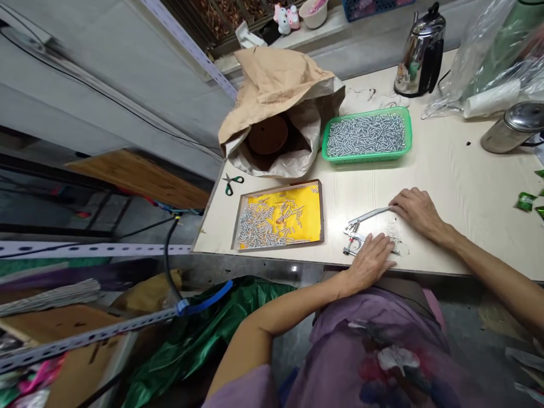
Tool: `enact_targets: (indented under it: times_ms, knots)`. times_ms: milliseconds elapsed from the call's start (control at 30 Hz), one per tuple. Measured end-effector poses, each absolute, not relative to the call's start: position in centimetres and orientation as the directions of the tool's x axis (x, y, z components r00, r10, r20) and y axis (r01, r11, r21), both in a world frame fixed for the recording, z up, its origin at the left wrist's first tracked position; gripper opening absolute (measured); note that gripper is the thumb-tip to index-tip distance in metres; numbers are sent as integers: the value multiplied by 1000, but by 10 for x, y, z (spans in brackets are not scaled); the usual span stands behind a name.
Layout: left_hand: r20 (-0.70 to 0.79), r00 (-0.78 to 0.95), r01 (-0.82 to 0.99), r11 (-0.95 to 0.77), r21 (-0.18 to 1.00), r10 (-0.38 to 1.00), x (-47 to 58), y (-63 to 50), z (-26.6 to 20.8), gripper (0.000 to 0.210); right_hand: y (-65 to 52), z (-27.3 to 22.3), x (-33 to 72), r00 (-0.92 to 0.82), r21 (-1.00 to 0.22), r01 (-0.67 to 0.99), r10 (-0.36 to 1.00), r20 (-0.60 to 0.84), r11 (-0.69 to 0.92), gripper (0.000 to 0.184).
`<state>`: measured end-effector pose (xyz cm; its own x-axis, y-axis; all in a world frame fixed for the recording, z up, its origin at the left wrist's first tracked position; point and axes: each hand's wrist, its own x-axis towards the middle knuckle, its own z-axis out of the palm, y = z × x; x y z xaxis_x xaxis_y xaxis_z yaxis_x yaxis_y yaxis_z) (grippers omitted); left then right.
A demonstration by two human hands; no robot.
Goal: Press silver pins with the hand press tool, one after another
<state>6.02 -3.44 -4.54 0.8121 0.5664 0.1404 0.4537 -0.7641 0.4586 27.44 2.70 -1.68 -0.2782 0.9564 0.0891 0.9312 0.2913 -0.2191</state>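
Note:
A silver plier-like hand tool (355,238) lies with its handles spread on the table near the front edge. It has a spring and a small red part near its head. My left hand (370,262) is laid over its lower handle, fingers closed down on it and covering most of it. The fingers of my right hand (419,212) are bent over the end of the upper handle (374,214). Left of the tool is a shallow tray (322,221) with a yellow bottom, holding many small silver metal pieces (257,225), heaped mostly at its left side.
Behind the tool, a green plastic basket (368,157) is full of similar metal pieces. An open brown paper sack (280,73) stands beside it. Green-handled scissors (230,184) lie at the table's left edge. A kettle (419,54) and a metal cup (512,129) stand right.

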Motion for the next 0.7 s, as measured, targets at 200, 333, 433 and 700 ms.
enact_targets:
  times_ms: [200,333,433,700]
  knots:
    - [122,826,435,-761,482,550,61,-31,-39,47,34,14,220,-498,-165,847,863,87,506,25]
    - [224,880,285,-843,456,419,35,-44,-37,33,24,15,173,-768,-207,625,640,9,753,15]
    - [299,853,299,-871,390,427,-2,-43,-28,28,23,0,156,-812,-182,571,583,22,801,16]
    - [265,253,923,-314,221,931,-78,60,-2,22,40,12,166,-629,-435,529,681,375,728,26]
